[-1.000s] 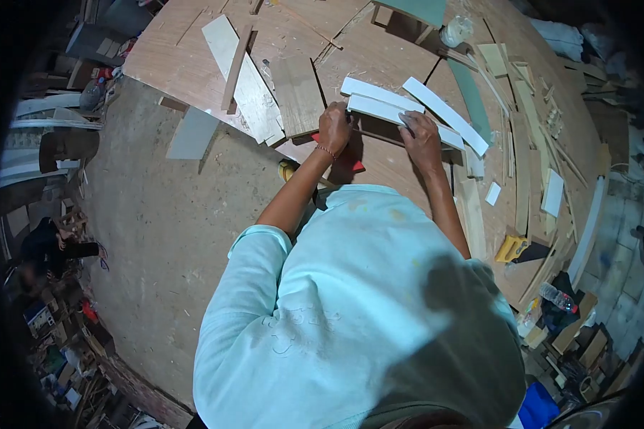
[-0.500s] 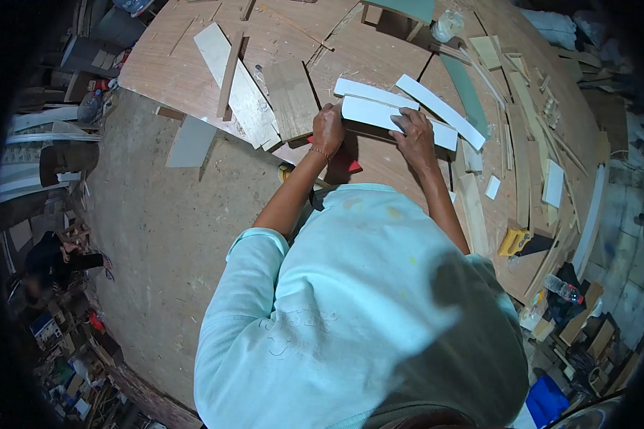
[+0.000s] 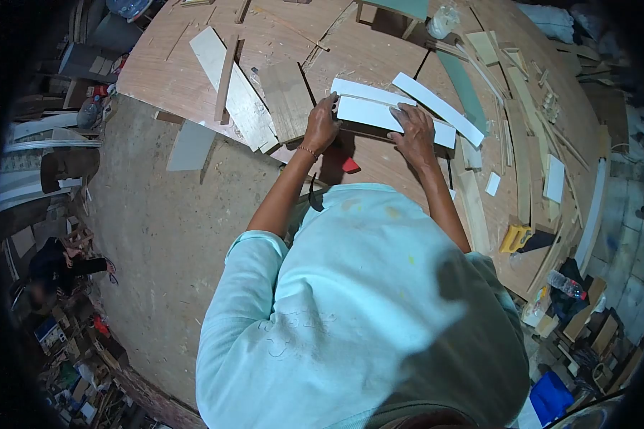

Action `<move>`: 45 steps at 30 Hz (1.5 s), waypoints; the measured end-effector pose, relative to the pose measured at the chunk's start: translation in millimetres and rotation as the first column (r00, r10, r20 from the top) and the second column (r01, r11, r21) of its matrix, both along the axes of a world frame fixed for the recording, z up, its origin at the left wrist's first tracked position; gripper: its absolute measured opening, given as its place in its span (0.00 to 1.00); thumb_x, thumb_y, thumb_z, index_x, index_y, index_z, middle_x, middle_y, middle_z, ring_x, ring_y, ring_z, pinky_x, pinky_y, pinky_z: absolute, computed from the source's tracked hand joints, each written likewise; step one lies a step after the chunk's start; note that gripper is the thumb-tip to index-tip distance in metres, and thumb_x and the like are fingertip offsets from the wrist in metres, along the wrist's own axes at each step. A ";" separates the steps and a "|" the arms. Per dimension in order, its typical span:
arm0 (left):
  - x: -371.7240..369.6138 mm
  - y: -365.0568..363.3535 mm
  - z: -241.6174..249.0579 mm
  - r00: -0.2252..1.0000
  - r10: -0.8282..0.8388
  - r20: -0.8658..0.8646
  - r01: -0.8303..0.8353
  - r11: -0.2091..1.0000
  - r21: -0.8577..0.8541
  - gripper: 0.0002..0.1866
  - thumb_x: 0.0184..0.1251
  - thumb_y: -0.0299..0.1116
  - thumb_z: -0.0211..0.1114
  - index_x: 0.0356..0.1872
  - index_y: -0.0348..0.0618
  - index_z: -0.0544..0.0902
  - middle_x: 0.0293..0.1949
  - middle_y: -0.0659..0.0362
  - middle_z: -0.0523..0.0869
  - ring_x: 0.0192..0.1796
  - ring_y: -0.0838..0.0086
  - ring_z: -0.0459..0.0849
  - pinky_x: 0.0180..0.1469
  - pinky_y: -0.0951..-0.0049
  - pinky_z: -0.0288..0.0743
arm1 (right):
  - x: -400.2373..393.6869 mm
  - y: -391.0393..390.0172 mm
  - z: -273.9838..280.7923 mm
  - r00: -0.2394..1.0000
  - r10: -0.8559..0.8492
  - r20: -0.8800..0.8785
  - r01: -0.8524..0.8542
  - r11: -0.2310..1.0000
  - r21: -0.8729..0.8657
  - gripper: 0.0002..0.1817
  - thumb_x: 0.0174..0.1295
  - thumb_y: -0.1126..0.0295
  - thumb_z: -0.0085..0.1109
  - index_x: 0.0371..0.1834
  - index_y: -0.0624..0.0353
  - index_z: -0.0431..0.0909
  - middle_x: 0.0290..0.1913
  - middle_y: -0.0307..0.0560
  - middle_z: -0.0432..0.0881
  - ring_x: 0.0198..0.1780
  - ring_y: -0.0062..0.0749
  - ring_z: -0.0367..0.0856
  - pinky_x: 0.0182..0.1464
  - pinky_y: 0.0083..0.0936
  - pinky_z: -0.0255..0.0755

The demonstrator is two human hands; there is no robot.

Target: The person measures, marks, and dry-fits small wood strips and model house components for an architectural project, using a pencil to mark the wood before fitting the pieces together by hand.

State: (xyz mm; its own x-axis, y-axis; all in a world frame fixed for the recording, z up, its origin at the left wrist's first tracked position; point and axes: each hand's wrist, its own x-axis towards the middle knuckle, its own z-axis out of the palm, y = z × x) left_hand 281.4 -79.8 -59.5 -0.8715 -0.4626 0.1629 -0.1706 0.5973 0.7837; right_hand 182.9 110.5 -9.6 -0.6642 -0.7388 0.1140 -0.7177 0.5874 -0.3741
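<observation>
My left hand point(image 3: 322, 126) is at the left end of a white board point(image 3: 368, 111), its curled fingers against that end. My right hand point(image 3: 414, 134) grips the same board farther right, fingertips over its top face and thumb at the near edge. A second white strip point(image 3: 365, 89) lies close behind it, and a third white strip point(image 3: 436, 109) slants off to the right. A small red piece point(image 3: 350, 165) lies on the table below my left hand. The underside of the held board is in shadow.
Left of my hands, a brown wooden board point(image 3: 285, 96) and a long pale plank point(image 3: 232, 86) lie on the worktable point(image 3: 157, 64). Scrap strips and a yellow-handled saw point(image 3: 515, 238) are on the right. A person point(image 3: 54, 264) sits at the far left.
My left hand has shifted slightly up along the board's left end, its fingers reaching toward the rear strip. My right hand stays on the board. The view has moved slightly.
</observation>
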 end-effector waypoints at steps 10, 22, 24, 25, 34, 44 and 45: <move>0.1 -5.4 7.6 0.995 -0.072 0.062 0.068 0.996 0.056 0.31 0.41 0.15 0.60 0.54 0.35 0.66 0.50 0.45 0.73 0.50 0.61 0.75 0.51 0.71 0.71 | -1.3 -1.2 3.2 1.000 0.008 -0.025 -0.009 1.000 -0.003 0.25 0.37 0.69 0.66 0.45 0.52 0.75 0.52 0.42 0.70 0.56 0.36 0.64 0.59 0.36 0.53; 3.0 -19.7 -15.5 0.996 -0.068 0.052 0.051 0.961 0.271 0.30 0.46 0.15 0.52 0.57 0.36 0.62 0.47 0.47 0.76 0.49 0.64 0.76 0.49 0.71 0.70 | -2.4 0.6 -1.0 1.000 -0.004 -0.013 0.005 1.000 0.011 0.31 0.37 0.64 0.67 0.50 0.49 0.71 0.52 0.45 0.68 0.56 0.39 0.64 0.55 0.41 0.57; 2.5 -13.0 13.0 0.992 -0.039 0.121 0.013 0.977 0.214 0.23 0.52 0.18 0.50 0.54 0.34 0.67 0.48 0.47 0.76 0.49 0.65 0.76 0.45 0.74 0.71 | -6.7 8.7 -14.0 0.999 -0.016 -0.036 0.015 1.000 -0.026 0.33 0.35 0.57 0.67 0.50 0.48 0.71 0.54 0.45 0.66 0.57 0.39 0.62 0.55 0.46 0.55; 3.6 -17.8 6.5 0.997 -0.020 0.072 0.003 0.975 0.224 0.20 0.55 0.20 0.51 0.52 0.33 0.69 0.46 0.49 0.77 0.47 0.67 0.77 0.43 0.75 0.71 | -3.7 10.3 -5.2 0.998 -0.038 -0.058 0.038 0.999 -0.004 0.32 0.36 0.57 0.66 0.49 0.48 0.71 0.55 0.46 0.65 0.57 0.40 0.62 0.56 0.45 0.54; -9.6 -7.6 15.0 0.988 0.143 0.055 -0.153 0.938 0.310 0.13 0.54 0.28 0.58 0.40 0.32 0.79 0.31 0.49 0.83 0.32 0.73 0.81 0.36 0.77 0.72 | -18.8 51.1 -14.2 0.838 -0.545 -0.010 0.509 0.789 -0.344 0.18 0.46 0.65 0.60 0.41 0.61 0.75 0.45 0.48 0.72 0.50 0.44 0.66 0.51 0.39 0.60; -15.0 -1.3 16.0 0.957 0.238 0.168 -0.269 0.942 0.199 0.13 0.50 0.30 0.61 0.37 0.33 0.80 0.29 0.48 0.83 0.30 0.71 0.82 0.35 0.75 0.74 | -32.9 75.6 -28.2 0.605 -0.732 0.313 0.793 0.592 -0.147 0.13 0.49 0.67 0.58 0.32 0.66 0.76 0.30 0.57 0.78 0.35 0.48 0.76 0.41 0.39 0.68; -15.2 -0.7 18.5 0.947 0.250 0.203 -0.286 0.943 0.173 0.13 0.49 0.29 0.61 0.36 0.34 0.80 0.29 0.48 0.83 0.30 0.70 0.82 0.34 0.75 0.74 | -33.4 75.6 -31.0 0.601 -0.719 0.350 0.797 0.574 -0.189 0.12 0.48 0.67 0.58 0.29 0.67 0.77 0.28 0.57 0.78 0.33 0.49 0.77 0.39 0.39 0.68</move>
